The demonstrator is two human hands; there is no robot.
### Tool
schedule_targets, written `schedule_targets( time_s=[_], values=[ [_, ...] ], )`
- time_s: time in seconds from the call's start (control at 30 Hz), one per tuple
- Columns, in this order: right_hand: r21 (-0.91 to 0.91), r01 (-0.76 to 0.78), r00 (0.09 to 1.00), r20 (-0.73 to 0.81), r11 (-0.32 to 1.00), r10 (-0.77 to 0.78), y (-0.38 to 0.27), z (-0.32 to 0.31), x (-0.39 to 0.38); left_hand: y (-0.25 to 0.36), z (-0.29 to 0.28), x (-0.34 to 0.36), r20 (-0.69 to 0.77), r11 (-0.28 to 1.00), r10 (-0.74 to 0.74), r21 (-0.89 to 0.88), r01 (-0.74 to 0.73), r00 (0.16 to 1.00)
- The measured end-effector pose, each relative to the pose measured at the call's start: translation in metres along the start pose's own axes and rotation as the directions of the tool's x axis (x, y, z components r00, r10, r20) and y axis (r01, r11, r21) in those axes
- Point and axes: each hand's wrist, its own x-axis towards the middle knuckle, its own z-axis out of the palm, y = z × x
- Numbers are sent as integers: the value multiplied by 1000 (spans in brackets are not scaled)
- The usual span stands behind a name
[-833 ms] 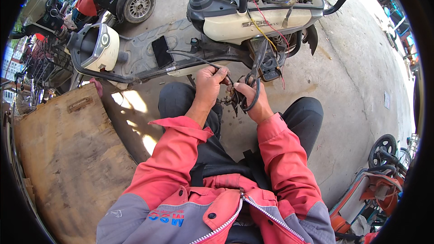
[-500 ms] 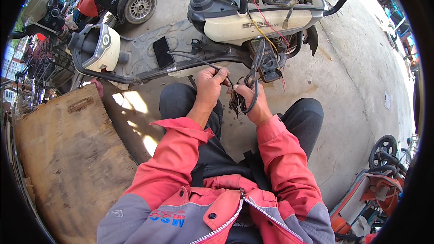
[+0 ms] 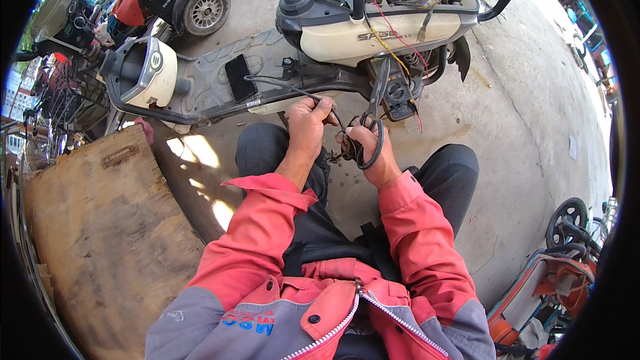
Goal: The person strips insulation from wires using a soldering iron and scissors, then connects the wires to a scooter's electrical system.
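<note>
A thin, dark, bendy cable (image 3: 280, 83) slants down and right from the grey, bumpy scooter floor (image 3: 207, 77) to the left hand (image 3: 308, 130), which pinches it, then on toward the right hand (image 3: 377, 153). That hand, near the left one, grips long, dark scissors (image 3: 380, 87) with black loops; their long blades point away from the person.
</note>
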Motion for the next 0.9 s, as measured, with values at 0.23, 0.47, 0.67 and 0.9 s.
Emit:
schedule_targets(
  time_s=[0.23,0.47,0.67,0.9],
  values=[
    [55,-118,993,10,991,118,-16,2,-5,11,10,-7,151,990,-133,-34,140,980],
    [-29,-29,999,12,999,30,-14,17,-11,8,5,-3,60,968,-184,-163,191,981],
    [45,-9,1000,20,999,8,-6,22,-10,7,2,2,-32,963,-204,-188,194,979],
    [86,-57,998,-22,995,60,-6,24,-13,7,6,3,-111,972,-181,-172,161,977]
  ],
)
